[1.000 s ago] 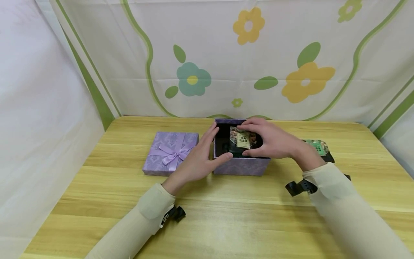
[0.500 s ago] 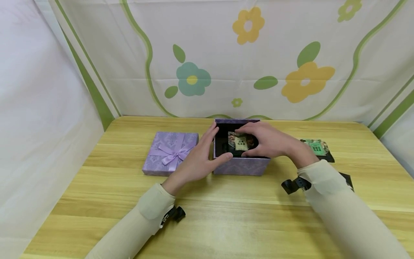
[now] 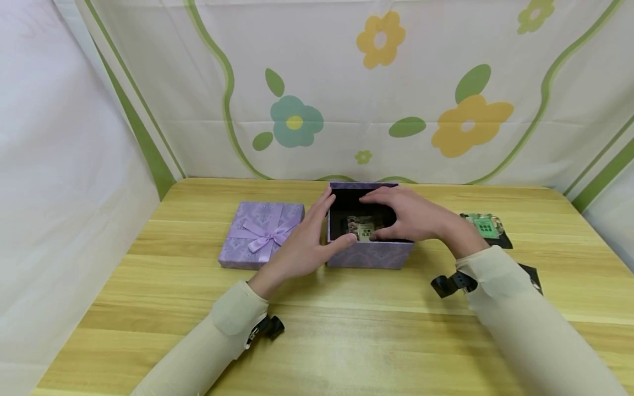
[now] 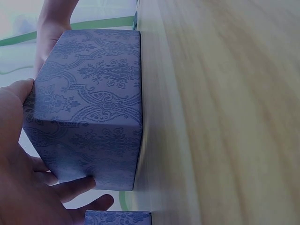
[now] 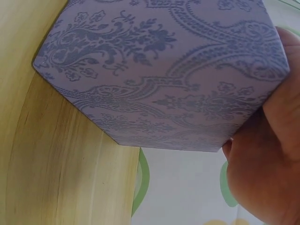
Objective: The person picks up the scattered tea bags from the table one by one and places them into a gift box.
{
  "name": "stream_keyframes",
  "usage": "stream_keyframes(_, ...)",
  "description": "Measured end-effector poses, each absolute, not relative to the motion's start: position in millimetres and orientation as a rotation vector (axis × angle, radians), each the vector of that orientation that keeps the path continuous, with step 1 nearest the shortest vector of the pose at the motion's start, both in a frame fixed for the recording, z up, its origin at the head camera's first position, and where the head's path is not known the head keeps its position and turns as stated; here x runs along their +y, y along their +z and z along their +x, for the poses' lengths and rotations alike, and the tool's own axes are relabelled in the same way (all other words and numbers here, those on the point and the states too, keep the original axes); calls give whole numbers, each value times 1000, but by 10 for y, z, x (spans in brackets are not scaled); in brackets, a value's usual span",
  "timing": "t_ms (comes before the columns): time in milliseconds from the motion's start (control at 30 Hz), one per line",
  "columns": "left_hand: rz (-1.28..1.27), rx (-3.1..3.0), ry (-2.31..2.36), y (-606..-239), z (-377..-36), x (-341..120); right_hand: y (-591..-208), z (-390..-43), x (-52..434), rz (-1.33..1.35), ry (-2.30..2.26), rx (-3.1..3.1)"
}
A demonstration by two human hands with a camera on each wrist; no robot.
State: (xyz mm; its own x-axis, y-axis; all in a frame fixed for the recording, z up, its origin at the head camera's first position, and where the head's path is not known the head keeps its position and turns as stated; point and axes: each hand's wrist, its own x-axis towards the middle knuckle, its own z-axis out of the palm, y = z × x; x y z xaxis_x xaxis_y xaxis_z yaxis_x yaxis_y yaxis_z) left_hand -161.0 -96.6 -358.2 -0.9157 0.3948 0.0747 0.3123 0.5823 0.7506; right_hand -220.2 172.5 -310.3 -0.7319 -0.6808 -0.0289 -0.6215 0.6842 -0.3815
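A purple patterned gift box with a black inside stands uncovered at the back of the table. My left hand holds its left front corner, thumb at the front rim and fingers along the left side; the left wrist view shows those fingers against the wall. Low inside the box lies a dark oolong tea packet with a pale label, its lower edge hidden by the front wall. Over the box's right side, my right hand curves with thumb and fingers apart, the packet below them.
Left of the box lies its purple lid with a ribbon bow. To the right is a green-labelled tea packet, and a dark packet shows partly behind the right sleeve. A flowered white curtain hangs behind the table.
The tea packet has left my right hand's fingers and dropped deeper into the box. My right hand shifted slightly left, then stayed with its fingers apart. The left hand kept its place.
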Motion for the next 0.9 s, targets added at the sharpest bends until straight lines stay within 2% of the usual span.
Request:
stream_keyframes(433, 595, 2705, 1242, -3578, -1596, -949, -2913, -1924, 2013, -906, -811, 2858)
stream_keyframes(700, 576, 2729, 1244, -3620, -1576, -995, -3049, -1718, 2446, -894, -851, 2985)
stream_keyframes(900, 587, 2726, 1255, -3613, -1583, -993, -3160, -1533, 2829, -771, -782, 3087)
